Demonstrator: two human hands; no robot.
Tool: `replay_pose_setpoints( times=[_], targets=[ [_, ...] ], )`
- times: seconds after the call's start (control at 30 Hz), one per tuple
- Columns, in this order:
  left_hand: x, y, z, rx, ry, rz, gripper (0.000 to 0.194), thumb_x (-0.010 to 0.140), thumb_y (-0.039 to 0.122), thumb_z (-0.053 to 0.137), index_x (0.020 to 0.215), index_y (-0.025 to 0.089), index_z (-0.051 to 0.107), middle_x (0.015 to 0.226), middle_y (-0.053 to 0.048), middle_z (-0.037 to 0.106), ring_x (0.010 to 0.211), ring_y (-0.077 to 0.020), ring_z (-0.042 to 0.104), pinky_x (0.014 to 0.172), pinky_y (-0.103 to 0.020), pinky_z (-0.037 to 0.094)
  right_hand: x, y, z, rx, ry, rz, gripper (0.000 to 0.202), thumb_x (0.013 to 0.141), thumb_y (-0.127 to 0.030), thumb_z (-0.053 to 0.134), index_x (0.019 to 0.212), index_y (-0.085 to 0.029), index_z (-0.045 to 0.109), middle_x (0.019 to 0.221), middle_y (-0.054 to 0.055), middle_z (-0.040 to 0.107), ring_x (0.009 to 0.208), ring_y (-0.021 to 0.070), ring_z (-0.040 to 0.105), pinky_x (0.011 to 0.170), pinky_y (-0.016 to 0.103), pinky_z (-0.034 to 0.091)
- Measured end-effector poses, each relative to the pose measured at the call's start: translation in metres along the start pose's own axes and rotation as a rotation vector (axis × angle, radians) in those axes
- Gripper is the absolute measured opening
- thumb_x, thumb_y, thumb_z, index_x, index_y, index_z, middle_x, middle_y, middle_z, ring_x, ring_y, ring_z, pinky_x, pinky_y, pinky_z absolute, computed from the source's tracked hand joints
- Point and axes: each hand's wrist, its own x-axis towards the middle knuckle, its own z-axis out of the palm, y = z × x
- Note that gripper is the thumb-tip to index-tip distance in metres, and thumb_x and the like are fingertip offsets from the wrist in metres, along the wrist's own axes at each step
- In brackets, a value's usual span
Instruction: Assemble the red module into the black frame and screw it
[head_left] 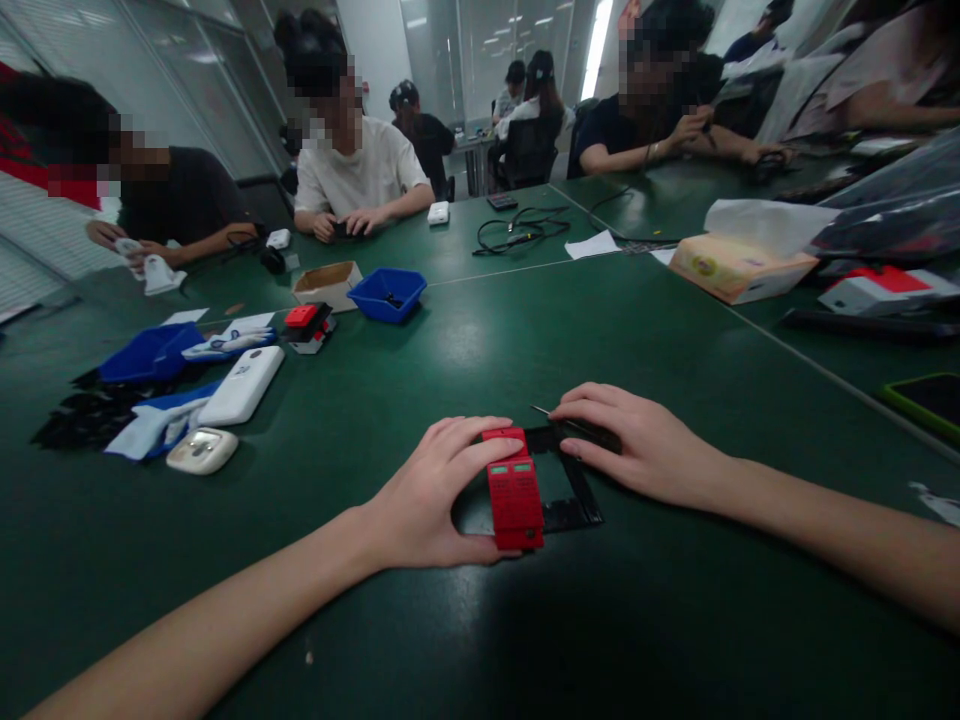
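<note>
My left hand (427, 490) is closed around a red block-shaped module (516, 505) with two small green windows and printed text. Its thumb presses the near end and the fingers lie over the far end. Beside and partly beneath the module, a black rectangular frame (581, 490) lies on the table. My right hand (637, 440) rests just right of the frame, its fingers closed on a screwdriver (596, 432) with a dark handle. The thin metal shaft points left, toward the far end of the module. The palm side of my right hand is hidden.
On the green table (337, 620) stand a blue bin (388, 295), a cardboard box (326, 285) and another red-topped module (307, 328). Gloves, a white power bank (244, 385) and black parts lie left. A tissue box (739, 265) is at right. Several people sit around.
</note>
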Motion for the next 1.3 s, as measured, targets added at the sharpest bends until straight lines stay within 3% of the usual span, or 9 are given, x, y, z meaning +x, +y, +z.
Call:
replay_pose_setpoints(
  times=[0.33, 0.63, 0.97, 1.13, 1.3],
  targets=[
    [-0.0024, -0.0006, 0.0004, 0.004, 0.035, 0.105, 0.079, 0.079, 0.031, 0.083, 0.147, 0.024, 0.042, 0.15, -0.023, 0.048, 0.141, -0.039, 0.049, 0.113, -0.057, 0.046, 0.001, -0.0008, -0.0024, -0.024, -0.023, -0.04, 0.032, 0.103, -0.041, 0.052, 0.119, -0.02, 0.068, 0.122, 0.013, 0.067, 0.11, 0.0297, 0.065, 0.093, 0.05, 0.057],
    [-0.0017, -0.001, 0.0002, -0.012, 0.047, 0.117, 0.08, 0.079, 0.031, 0.084, 0.147, 0.025, 0.042, 0.15, -0.023, 0.049, 0.141, -0.039, 0.049, 0.112, -0.057, 0.047, 0.0014, -0.0012, -0.0036, 0.008, -0.015, -0.028, 0.03, 0.102, -0.042, 0.054, 0.117, -0.022, 0.07, 0.121, 0.011, 0.068, 0.109, 0.0285, 0.066, 0.092, 0.047, 0.057],
    [-0.0004, 0.0008, -0.0008, -0.032, 0.027, 0.05, 0.085, 0.08, 0.036, 0.084, 0.151, 0.029, 0.038, 0.152, -0.022, 0.048, 0.141, -0.0396, 0.051, 0.111, -0.057, 0.048, 0.0025, -0.0063, -0.006, 0.053, 0.006, 0.006, 0.02, 0.098, -0.041, 0.059, 0.098, -0.024, 0.069, 0.116, 0.009, 0.069, 0.105, 0.0276, 0.067, 0.091, 0.046, 0.055],
    [-0.0004, 0.0007, -0.0008, -0.043, 0.029, 0.044, 0.086, 0.078, 0.035, 0.085, 0.151, 0.028, 0.039, 0.152, -0.022, 0.049, 0.14, -0.0396, 0.051, 0.111, -0.056, 0.048, 0.0035, -0.0061, -0.0084, 0.061, -0.006, 0.036, 0.018, 0.094, -0.032, 0.058, 0.081, -0.023, 0.065, 0.111, 0.008, 0.069, 0.1, 0.0256, 0.069, 0.087, 0.041, 0.055],
    [-0.0003, 0.0002, -0.0009, -0.044, 0.018, 0.042, 0.085, 0.08, 0.037, 0.084, 0.15, 0.028, 0.039, 0.15, -0.022, 0.05, 0.141, -0.0387, 0.051, 0.111, -0.056, 0.048, 0.0039, -0.0051, -0.0085, 0.079, 0.004, 0.038, 0.016, 0.091, -0.027, 0.057, 0.077, -0.022, 0.062, 0.107, 0.007, 0.069, 0.095, 0.0233, 0.069, 0.083, 0.037, 0.054]
  ],
)
